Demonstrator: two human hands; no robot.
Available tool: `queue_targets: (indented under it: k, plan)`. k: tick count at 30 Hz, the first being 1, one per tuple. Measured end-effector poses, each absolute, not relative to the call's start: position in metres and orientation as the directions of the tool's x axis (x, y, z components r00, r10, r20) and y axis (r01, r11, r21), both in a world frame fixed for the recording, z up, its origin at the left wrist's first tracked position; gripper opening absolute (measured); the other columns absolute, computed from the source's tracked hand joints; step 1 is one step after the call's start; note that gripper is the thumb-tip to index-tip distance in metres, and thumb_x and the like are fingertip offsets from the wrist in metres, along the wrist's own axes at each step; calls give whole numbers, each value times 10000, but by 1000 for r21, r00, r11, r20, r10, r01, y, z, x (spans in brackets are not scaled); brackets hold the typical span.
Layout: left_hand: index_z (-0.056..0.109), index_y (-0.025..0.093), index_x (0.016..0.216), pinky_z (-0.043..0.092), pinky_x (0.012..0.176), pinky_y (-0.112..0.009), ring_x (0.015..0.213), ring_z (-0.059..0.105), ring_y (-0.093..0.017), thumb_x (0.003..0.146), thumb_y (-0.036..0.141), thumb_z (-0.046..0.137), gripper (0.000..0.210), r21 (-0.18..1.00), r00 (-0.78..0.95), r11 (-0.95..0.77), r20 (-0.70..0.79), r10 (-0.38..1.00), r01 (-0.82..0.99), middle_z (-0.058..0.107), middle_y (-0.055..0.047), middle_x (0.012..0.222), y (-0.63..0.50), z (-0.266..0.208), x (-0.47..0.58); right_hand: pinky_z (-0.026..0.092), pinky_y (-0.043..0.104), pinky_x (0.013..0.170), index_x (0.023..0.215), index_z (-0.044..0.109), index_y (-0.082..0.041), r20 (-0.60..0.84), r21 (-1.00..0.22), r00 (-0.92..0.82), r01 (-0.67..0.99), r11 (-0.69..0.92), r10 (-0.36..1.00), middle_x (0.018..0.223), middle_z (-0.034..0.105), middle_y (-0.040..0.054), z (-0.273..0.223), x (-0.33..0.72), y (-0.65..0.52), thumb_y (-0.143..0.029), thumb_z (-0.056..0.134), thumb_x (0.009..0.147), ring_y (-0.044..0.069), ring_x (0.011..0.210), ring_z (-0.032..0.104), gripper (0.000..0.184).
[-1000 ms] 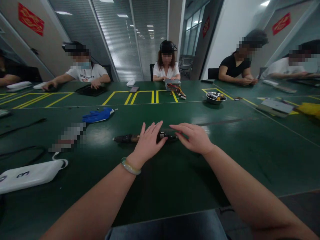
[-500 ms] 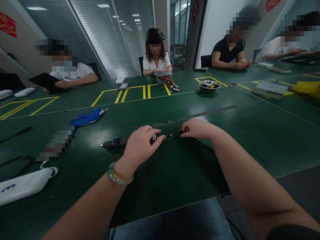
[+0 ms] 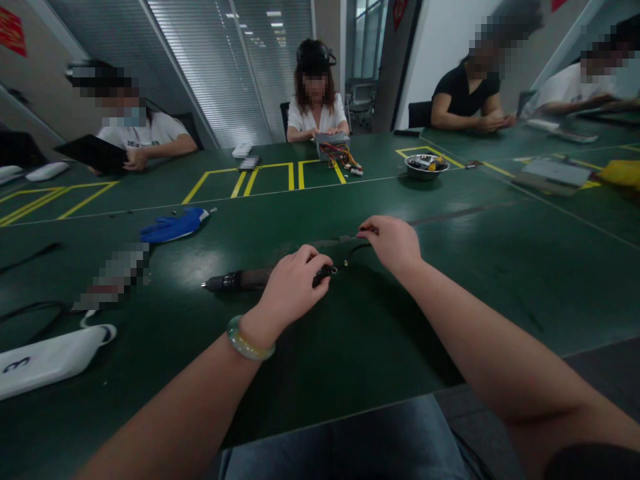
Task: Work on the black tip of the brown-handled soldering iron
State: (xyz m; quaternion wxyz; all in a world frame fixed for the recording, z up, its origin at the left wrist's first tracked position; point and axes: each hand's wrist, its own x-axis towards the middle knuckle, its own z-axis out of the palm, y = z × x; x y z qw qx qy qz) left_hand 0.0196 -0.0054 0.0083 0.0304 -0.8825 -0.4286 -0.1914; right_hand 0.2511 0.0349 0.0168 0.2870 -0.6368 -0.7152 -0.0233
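Observation:
A dark electric screwdriver (image 3: 240,280) lies on the green table, its bit pointing left. My left hand (image 3: 295,283) is closed around its rear part, whose round black end (image 3: 327,272) shows past the thumb. To the right, my right hand (image 3: 393,243) is closed just above the table, with a thin black cable (image 3: 356,250) running out from under its fingers. The cable's small, light-coloured plug end is free and a short gap away from the screwdriver's end. What the right fingertips pinch is partly hidden.
Left of me lie a blue glove (image 3: 175,225), a blurred-out flat device (image 3: 115,277) and a white case marked 3 (image 3: 50,363). Across the table are a metal bowl of small parts (image 3: 426,167), a grey box with coloured wires (image 3: 334,143) and several seated people.
My right hand has moved slightly up and away, and its fingers have shifted on the cable. The left hand has stayed on the screwdriver, whose rear end now shows more.

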Motion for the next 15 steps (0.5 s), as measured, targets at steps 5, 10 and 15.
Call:
queue_targets:
  k: [5,10,15]
  plan:
    - [587,237,1100,501,743,-347,872,580,-195,859,272,597,244,84,561,-620,345,752,780,512,-57,1111,-5,7,22,428,261,762,971,739,-275,451,-366,-178,857,363,875,981,681,-16,25,247,29,-268,659,874,157,894,604,126]
    - [580,221,1107,496,801,-362,935,572,-213,862,248,597,247,64,524,-588,385,760,806,521,-65,1102,2,5,20,438,270,744,922,766,-290,125,-324,-411,843,429,903,913,695,-21,26,230,19,-225,703,823,178,863,620,134]
    - [584,230,1110,478,850,-376,979,562,-216,881,242,572,229,69,541,-607,383,749,792,541,-56,1157,5,4,17,441,262,689,949,751,-243,-71,-342,-357,886,313,931,893,695,9,19,229,15,-93,646,818,176,810,627,225]
